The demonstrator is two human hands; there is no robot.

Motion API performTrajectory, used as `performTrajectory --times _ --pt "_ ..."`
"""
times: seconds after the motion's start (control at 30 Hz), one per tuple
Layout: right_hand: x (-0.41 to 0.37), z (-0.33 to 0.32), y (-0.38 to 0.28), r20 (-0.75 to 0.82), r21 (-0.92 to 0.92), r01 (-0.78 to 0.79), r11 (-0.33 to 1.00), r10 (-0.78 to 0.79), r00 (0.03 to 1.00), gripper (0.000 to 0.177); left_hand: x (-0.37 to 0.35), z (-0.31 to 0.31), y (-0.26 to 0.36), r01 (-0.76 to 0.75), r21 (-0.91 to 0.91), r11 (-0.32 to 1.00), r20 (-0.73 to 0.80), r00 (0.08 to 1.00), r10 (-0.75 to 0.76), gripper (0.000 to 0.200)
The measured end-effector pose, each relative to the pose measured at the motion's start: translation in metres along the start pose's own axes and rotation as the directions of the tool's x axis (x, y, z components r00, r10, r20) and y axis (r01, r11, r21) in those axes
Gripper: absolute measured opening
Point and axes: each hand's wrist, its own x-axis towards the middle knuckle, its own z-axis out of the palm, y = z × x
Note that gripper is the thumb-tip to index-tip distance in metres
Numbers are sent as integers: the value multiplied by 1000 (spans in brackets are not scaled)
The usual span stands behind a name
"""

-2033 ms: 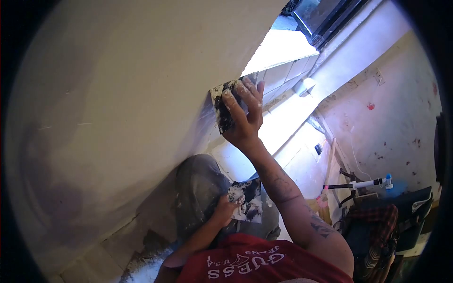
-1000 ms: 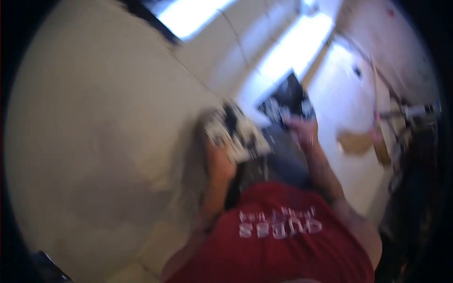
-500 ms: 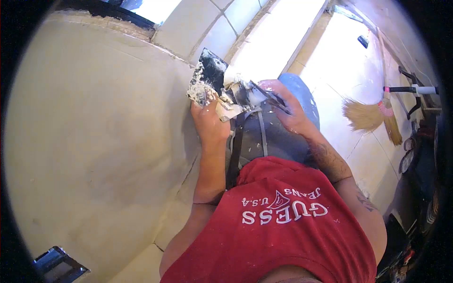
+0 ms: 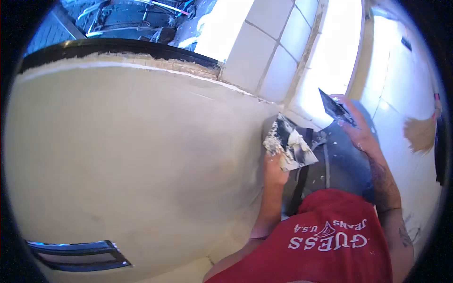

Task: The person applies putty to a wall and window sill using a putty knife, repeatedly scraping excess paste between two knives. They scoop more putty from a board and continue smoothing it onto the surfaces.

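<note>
My left hand (image 4: 275, 169) grips a putty-smeared scraper (image 4: 289, 144) loaded with white filler, held close to the smooth cream wall (image 4: 132, 155). My right hand (image 4: 359, 132) holds a second dark blade (image 4: 335, 107) out to the right, above my knee in grey work trousers (image 4: 347, 162). The two blades are apart. My red shirt (image 4: 325, 240) fills the bottom right.
A black window frame (image 4: 118, 47) runs along the top of the plastered wall, with rubble beyond it. White tiles (image 4: 273, 52) border the wall on the right. A broom head (image 4: 420, 133) lies at the far right. A metal vent (image 4: 80, 254) sits at lower left.
Two seconds ago my right hand pressed its blade on the wall. Both blades then met over my knee, and now they have separated, the right one drawn away to the right. My view has swung.
</note>
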Motion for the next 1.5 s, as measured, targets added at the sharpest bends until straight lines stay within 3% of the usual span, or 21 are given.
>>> performTrajectory --times 0.03,0.13,0.23,0.3,0.37,0.43,0.47,0.5,0.57,0.6,0.63,0.7,0.8,0.83,0.9,1.0,1.1,1.23,1.3,1.4,1.5 --pt "5 -2 3 7 -6 -24 1000 24 1000 51 1 0 0 24 -50 998 36 999 -23 31" --pt "2 -4 14 29 -27 -111 993 112 993 54 3 -3 -2 110 -111 988 -52 992 -117 29" --pt "-18 -3 18 -27 -73 -165 983 164 986 53 1 2 -10 107 -131 986 -47 992 -114 28" --pt "-21 -2 17 -22 -76 -153 985 151 988 52 1 -7 -19 -154 338 928 67 988 139 28" --pt "-19 -3 11 39 -79 -97 992 101 994 52 2 -14 -25 -156 330 931 70 988 141 28" --pt "-21 -2 12 27 -54 -103 993 105 994 52 2 1 -17 107 -160 981 -17 994 -111 28" --pt "-23 -2 14 17 -47 -108 993 108 994 52 7 -22 -32 -49 152 987 -39 998 56 29" --pt "-23 -1 13 24 -63 -116 991 118 993 53 17 -63 -57 -195 442 876 -6 975 220 29" --pt "-22 -1 10 -1 -145 -163 976 165 986 54 8 -22 -39 39 -22 999 -128 991 -41 34" --pt "-13 2 11 9 -247 -133 960 139 990 55 10 -19 -37 48 5 999 -110 993 -47 34" --pt "-15 -4 6 74 -99 -71 993 78 994 52 10 -22 -36 23 78 997 -89 996 -16 34" --pt "-17 0 16 -8 -167 -11 986 10 1000 52 16 -13 -36 -13 182 983 -1 1000 14 33" --pt "-21 -10 1 18 10 92 996 -92 996 56 34 2 -36 -31 213 977 77 997 14 33" --pt "-20 -11 -2 -9 -203 148 968 -153 988 57 44 9 -36 -28 220 975 84 996 10 34" --pt "-34 -16 -18 -59 -329 134 935 -162 985 58 49 21 -39 -28 208 978 116 993 3 34" --pt "-50 -14 -47 -89 -312 148 938 -184 979 59 52 20 -35 -34 213 976 150 989 2 34" --pt "-57 -30 -47 -165 -428 165 889 -256 953 49 64 31 -33 -69 236 969 177 984 27 35" --pt "-59 -20 -50 -195 -472 62 879 -173 965 51 77 28 -25 -61 272 960 191 982 9 37" --pt "-54 -15 -49 -143 -481 67 874 -154 978 56 80 30 -16 -58 281 958 203 979 0 38" --pt "-46 -5 -49 -70 -533 78 842 -136 988 58 77 35 -13 -192 276 942 254 960 121 36" --pt "-40 3 -50 28 -566 155 810 -170 985 57 93 17 -13 -187 317 930 185 974 133 36"
